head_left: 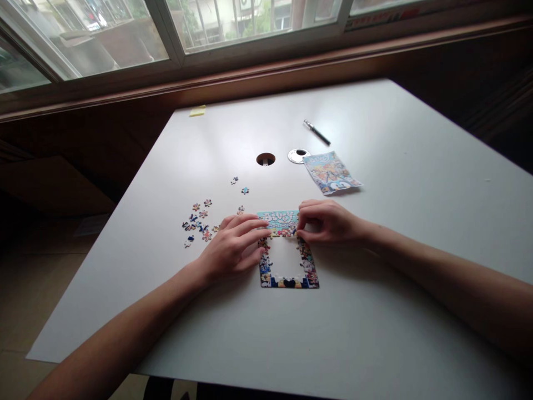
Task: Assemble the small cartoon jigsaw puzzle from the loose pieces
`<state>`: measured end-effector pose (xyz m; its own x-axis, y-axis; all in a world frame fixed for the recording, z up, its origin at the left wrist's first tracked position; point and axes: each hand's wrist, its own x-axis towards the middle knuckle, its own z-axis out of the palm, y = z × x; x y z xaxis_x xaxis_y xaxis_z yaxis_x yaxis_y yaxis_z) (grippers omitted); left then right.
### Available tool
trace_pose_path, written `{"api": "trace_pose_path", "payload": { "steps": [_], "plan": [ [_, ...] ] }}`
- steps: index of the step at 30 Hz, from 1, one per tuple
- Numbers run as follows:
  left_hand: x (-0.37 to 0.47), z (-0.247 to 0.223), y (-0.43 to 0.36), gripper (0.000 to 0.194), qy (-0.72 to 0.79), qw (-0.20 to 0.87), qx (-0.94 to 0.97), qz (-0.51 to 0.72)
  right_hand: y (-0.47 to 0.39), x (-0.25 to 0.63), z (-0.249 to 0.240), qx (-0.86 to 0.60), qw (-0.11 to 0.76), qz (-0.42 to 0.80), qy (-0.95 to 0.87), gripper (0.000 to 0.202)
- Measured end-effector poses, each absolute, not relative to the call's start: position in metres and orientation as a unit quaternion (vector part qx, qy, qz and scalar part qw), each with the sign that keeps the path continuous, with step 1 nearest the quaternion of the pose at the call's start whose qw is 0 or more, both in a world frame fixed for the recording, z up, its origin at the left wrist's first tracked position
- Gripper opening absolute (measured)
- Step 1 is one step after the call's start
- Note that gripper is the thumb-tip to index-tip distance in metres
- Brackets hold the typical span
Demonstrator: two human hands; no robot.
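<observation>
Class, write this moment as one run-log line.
left hand: on puzzle, left side; right hand: at puzzle, upper right; puzzle: border joined, middle unfilled; loose pieces: left of puzzle; printed sheet: beyond right hand

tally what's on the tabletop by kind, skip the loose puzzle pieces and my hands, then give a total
part-built puzzle: 1
printed sheet: 1
black pen: 1
round silver cover: 1
yellow slip: 1
total: 5
</observation>
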<state>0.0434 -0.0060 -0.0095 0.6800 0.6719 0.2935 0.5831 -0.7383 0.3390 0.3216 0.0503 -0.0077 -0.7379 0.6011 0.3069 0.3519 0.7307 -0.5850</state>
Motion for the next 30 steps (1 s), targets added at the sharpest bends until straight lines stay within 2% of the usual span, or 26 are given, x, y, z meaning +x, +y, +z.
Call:
{"api": "trace_pose_path", "payload": {
  "steps": [9,15,19,30],
  "plan": [
    [0.042,-0.011,-0.006,0.034,0.344,0.098,0.913,0.198,0.053,0.323,-0.011,-0.270,0.259,0.243,-0.895,0.010],
    [0.052,-0.010,-0.012,0.030,0.282,0.029,0.929,0.238,0.031,0.308,-0.004,-0.201,0.307,0.259,-0.894,0.012],
    [0.061,-0.009,-0.020,0.011,0.210,0.013,0.949,0.235,0.011,0.297,-0.007,-0.148,0.334,0.224,-0.904,0.015],
    [0.068,-0.013,-0.021,0.008,0.208,-0.006,0.926,0.316,0.006,0.298,-0.014,-0.128,0.340,0.148,-0.920,0.015]
  ]
}}
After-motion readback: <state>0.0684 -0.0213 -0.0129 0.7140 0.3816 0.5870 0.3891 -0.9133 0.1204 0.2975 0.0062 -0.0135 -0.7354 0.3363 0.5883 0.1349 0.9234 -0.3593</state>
